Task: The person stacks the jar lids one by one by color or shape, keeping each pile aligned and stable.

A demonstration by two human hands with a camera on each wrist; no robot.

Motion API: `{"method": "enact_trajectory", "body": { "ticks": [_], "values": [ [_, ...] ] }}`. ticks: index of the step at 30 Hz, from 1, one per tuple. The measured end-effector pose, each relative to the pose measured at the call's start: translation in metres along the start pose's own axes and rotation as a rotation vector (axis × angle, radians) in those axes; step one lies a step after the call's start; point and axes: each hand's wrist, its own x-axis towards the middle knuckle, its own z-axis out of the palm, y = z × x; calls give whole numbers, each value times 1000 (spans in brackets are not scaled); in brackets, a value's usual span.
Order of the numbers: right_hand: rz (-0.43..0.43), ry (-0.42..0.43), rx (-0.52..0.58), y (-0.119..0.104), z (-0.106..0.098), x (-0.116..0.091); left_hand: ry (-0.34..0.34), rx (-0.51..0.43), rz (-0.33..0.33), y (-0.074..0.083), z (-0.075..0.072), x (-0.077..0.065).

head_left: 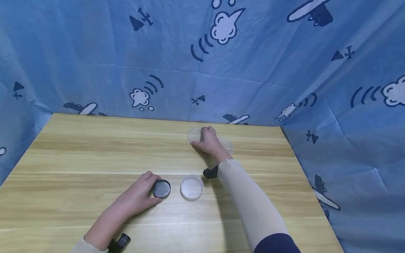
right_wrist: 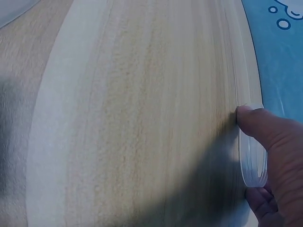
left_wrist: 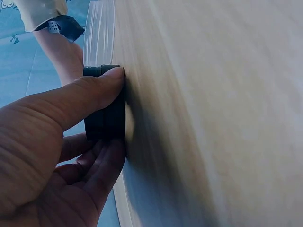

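Observation:
My left hand (head_left: 138,195) holds a small round black container (head_left: 161,189) by its sides on the table. Its top looks dark and glassy, and in the left wrist view its black side wall (left_wrist: 105,118) sits between thumb and fingers. Just to its right stands a clear round plastic dish (head_left: 191,188). Farther back, my right hand (head_left: 209,141) grips a clear, shallow round lid (head_left: 193,135) by its edge, thumb on the near side in the right wrist view. Another clear round disc (head_left: 227,145) lies right of that hand, partly hidden by the wrist.
The wooden table (head_left: 95,154) ends at the back and right against a blue patterned cloth (head_left: 177,45). Black wrist straps with camera mounts (head_left: 210,173) show at both wrists. The right sleeve (head_left: 253,196) reaches across the table's right half.

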Motion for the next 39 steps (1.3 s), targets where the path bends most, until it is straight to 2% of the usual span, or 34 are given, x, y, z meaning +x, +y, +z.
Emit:
{"method": "enact_trajectory", "body": {
  "ticks": [7, 24, 30, 39],
  "values": [
    [20, 7, 29, 0, 1, -4, 7, -1, 6, -2, 2, 0],
    [-26, -3, 27, 6, 0, -16, 10, 1, 7, 0, 2, -1],
    [-63, -13, 34, 5, -2, -25, 22, 0, 24, 0, 2, -1],
    [-151, -28, 18, 1, -8, -37, 2, 1, 2, 1, 0, 0]
  ]
}}
